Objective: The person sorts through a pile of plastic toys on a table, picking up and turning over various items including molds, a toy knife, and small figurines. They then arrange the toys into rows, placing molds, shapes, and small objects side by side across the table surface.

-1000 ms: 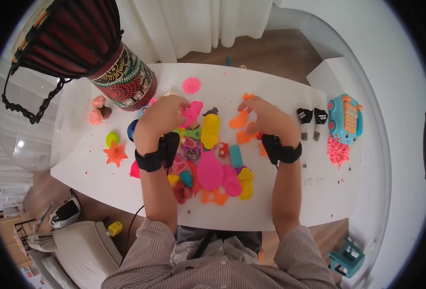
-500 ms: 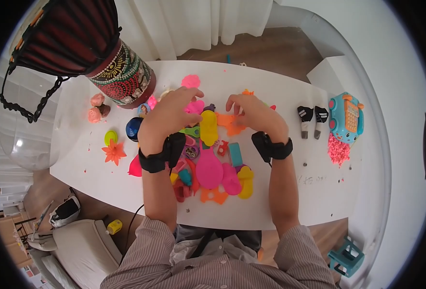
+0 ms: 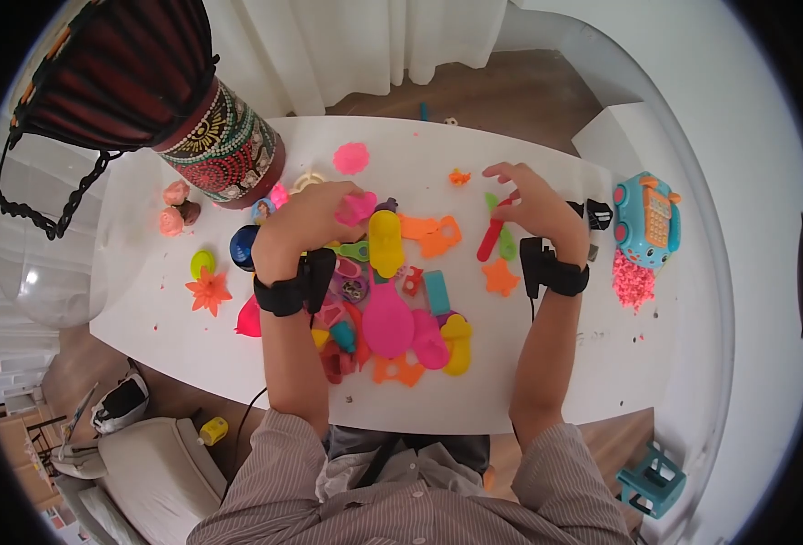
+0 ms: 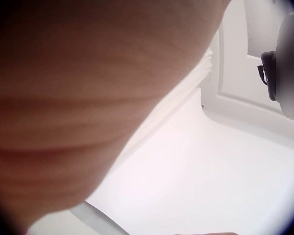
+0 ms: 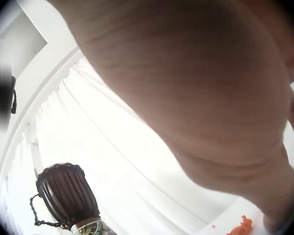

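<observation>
White tabletop (image 3: pixel 592 381) stretched to a near edge well apart from both hands, where the left hand (image 3: pixel 306 221) bent over a pink piece (image 3: pixel 361 210), grip impossible to tell, and the right hand (image 3: pixel 541 207) spread loosely over a red stick (image 3: pixel 489 242), contact unclear, which showed in the head view but not the right wrist view.

Bright pink plastic toy (image 3: pixel 359 210), partly covered, red stick (image 3: pixel 488 244) lying slantwise, green plastic (image 3: pixel 507 244) showing on both sides
</observation>
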### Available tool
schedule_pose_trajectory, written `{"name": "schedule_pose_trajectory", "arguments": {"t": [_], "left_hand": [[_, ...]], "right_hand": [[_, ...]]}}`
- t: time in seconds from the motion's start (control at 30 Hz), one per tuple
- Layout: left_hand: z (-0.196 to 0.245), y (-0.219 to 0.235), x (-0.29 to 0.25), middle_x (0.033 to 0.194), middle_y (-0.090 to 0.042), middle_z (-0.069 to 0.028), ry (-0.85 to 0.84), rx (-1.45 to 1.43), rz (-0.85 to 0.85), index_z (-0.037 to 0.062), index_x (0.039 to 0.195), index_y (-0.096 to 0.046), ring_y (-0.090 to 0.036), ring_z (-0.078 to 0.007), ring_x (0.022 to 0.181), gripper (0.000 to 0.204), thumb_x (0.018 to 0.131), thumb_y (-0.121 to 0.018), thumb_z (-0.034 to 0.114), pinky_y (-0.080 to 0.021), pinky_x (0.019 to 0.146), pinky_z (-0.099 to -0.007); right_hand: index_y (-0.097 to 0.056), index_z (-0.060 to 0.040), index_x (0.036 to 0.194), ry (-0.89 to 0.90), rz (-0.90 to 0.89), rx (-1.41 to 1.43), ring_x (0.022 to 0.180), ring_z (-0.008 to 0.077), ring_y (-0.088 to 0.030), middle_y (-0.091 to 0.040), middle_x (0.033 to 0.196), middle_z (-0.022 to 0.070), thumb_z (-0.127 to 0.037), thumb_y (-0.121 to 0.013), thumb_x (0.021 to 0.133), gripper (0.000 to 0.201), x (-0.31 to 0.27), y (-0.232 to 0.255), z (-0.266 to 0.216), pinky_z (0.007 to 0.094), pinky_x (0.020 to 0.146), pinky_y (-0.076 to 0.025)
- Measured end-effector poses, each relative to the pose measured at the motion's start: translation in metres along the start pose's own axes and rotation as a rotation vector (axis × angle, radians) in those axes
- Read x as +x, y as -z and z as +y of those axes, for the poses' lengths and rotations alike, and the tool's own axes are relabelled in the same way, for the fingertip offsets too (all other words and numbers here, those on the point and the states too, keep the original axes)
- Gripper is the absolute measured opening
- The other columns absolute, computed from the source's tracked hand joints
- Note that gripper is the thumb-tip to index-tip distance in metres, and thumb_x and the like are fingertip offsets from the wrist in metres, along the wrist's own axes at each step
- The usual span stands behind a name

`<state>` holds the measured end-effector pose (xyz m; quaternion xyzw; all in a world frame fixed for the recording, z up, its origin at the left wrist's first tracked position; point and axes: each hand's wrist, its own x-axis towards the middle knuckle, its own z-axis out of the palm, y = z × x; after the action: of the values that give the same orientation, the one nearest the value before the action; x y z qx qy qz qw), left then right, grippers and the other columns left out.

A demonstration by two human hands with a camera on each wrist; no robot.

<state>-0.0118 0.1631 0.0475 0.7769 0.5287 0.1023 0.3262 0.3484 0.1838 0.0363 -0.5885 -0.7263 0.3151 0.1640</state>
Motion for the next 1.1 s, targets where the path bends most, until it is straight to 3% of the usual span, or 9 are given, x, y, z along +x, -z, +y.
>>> {"name": "schedule_pose_trajectory", "arguments": {"t": [0.1,0.17,0.27,0.47,0.6,0.67,0.77,0.97,1.1], "left_hand": [[-0.001,0.006,-0.004,0.109,-0.072,-0.0179,0.065,-0.030,0.005,0.0025,0.129,-0.068,-0.071,-0.0300,0.104,0.057,0.077,-0.085,0.020,-0.056,0.090,-0.0400],[-0.003,0.010,-0.005,0.108,-0.072,-0.0187,0.168,-0.133,-0.024,0.0010,0.123,-0.071,-0.071,-0.0286,0.103,0.053,0.076,-0.087,0.019,-0.056,0.089,-0.0391],[-0.015,0.009,-0.005,0.103,-0.073,-0.0187,0.106,-0.089,0.022,0.0002,0.120,-0.073,-0.071,-0.0276,0.100,0.049,0.076,-0.087,0.018,-0.056,0.087,-0.0389],[-0.028,0.020,-0.006,0.106,-0.073,-0.0150,0.139,-0.080,-0.080,0.0065,0.119,-0.075,-0.071,-0.0291,0.099,0.045,0.077,-0.085,0.017,-0.057,0.087,-0.0397],[-0.028,0.019,-0.010,0.115,-0.072,-0.0136,0.283,-0.050,0.064,0.0091,0.123,-0.072,-0.070,-0.0295,0.103,0.047,0.078,-0.084,0.015,-0.056,0.088,-0.0401],[-0.040,0.012,-0.012,0.120,-0.070,-0.0135,0.145,0.012,0.162,0.0079,0.128,-0.068,-0.069,-0.0289,0.109,0.050,0.080,-0.082,0.015,-0.056,0.090,-0.0396],[-0.047,0.004,-0.005,0.124,-0.069,-0.0139,0.055,0.052,0.098,0.0065,0.129,-0.066,-0.067,-0.0297,0.114,0.053,0.079,-0.082,0.013,-0.055,0.092,-0.0399],[-0.046,0.002,0.002,0.126,-0.065,-0.0091,0.072,-0.235,-0.074,0.0055,0.134,-0.062,-0.063,-0.0246,0.110,0.060,0.077,-0.079,0.009,-0.053,0.094,-0.0367],[-0.031,0.012,-0.005,0.124,-0.067,-0.0105,0.122,-0.085,-0.071,0.0056,0.132,-0.063,-0.064,-0.0250,0.110,0.058,0.076,-0.080,0.009,-0.053,0.095,-0.0367]], "right_hand": [[-0.063,-0.0146,0.133,0.024,-0.116,-0.047,0.096,0.0237,-0.064,-0.059,0.123,0.0114,-0.005,-0.081,0.081,0.056,0.007,-0.010,0.000,0.0334,0.089,-0.056],[-0.062,-0.0137,0.132,0.029,-0.127,-0.020,0.102,0.0310,-0.064,-0.058,0.122,0.0158,-0.004,-0.083,0.077,0.060,0.012,-0.018,-0.005,0.0389,0.090,-0.055],[-0.059,-0.0139,0.136,0.005,-0.185,0.051,0.104,0.0322,-0.064,-0.058,0.123,0.0163,-0.003,-0.081,0.079,0.062,0.014,-0.024,-0.024,0.0394,0.090,-0.055],[-0.053,-0.0130,0.142,0.121,-0.100,0.065,0.105,0.0353,-0.065,-0.054,0.128,0.0197,-0.007,-0.075,0.083,0.064,0.014,-0.044,-0.043,0.0423,0.091,-0.055],[-0.053,-0.0147,0.143,0.088,-0.173,0.079,0.091,0.0257,-0.064,-0.053,0.128,0.0141,-0.007,-0.072,0.086,0.061,0.015,-0.057,-0.059,0.0367,0.085,-0.055],[-0.060,-0.0108,0.135,0.177,-0.220,-0.004,0.088,0.0261,-0.064,-0.053,0.128,0.0120,-0.007,-0.070,0.085,0.051,0.016,-0.064,-0.060,0.0376,0.084,-0.054],[-0.066,-0.0071,0.123,0.185,-0.230,0.059,0.088,0.0258,-0.064,-0.056,0.125,0.0092,-0.006,-0.070,0.084,0.039,0.015,-0.067,-0.066,0.0363,0.082,-0.054],[-0.070,-0.0062,0.115,0.213,-0.334,0.085,0.087,0.0248,-0.063,-0.058,0.117,0.0076,-0.007,-0.074,0.083,0.033,0.012,-0.068,-0.072,0.0334,0.079,-0.053],[-0.070,-0.0064,0.116,0.217,-0.389,0.065,0.087,0.0242,-0.062,-0.059,0.114,0.0072,-0.008,-0.074,0.084,0.032,0.014,-0.067,-0.074,0.0334,0.079,-0.053]]}}
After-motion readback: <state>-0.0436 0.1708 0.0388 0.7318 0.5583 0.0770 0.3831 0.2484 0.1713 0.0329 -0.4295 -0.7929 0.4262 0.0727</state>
